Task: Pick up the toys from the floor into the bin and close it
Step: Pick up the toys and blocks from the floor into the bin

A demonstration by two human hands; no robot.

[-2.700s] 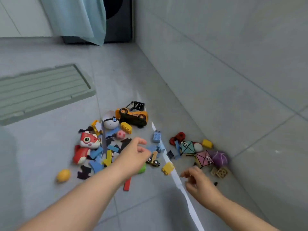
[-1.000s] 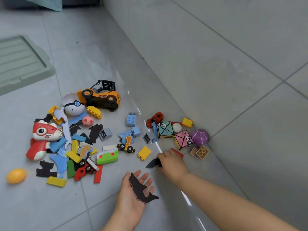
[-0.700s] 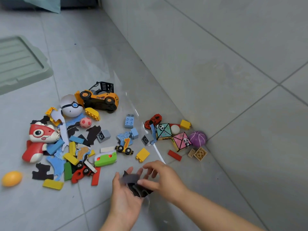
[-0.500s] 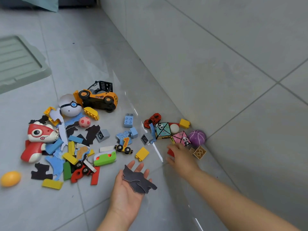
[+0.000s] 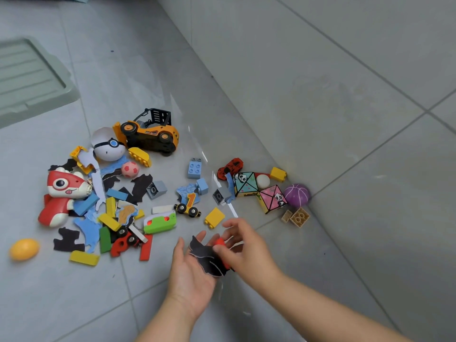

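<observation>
Toys lie scattered over the grey tiled floor: an orange forklift (image 5: 150, 133), a white ball (image 5: 107, 147), a red-and-white figure (image 5: 61, 193), a yellow egg (image 5: 24, 249), a purple ball (image 5: 296, 195), panda cubes (image 5: 246, 184) and several bricks and flat puzzle pieces. My left hand (image 5: 190, 277) is palm up with straight fingers, carrying black puzzle pieces (image 5: 207, 259). My right hand (image 5: 249, 253) pinches a small red block (image 5: 219, 242) just over those pieces, at the left hand's fingertips.
A pale green bin lid (image 5: 29, 77) lies flat on the floor at the upper left. A grey tiled wall (image 5: 320, 70) runs diagonally along the right, with some toys against its base. A yellow brick (image 5: 214, 217) lies just beyond my fingertips.
My right hand reached to the red block near the panda cubes, picked it up and brought it back over my left palm. A second black piece landed on the left palm earlier.
</observation>
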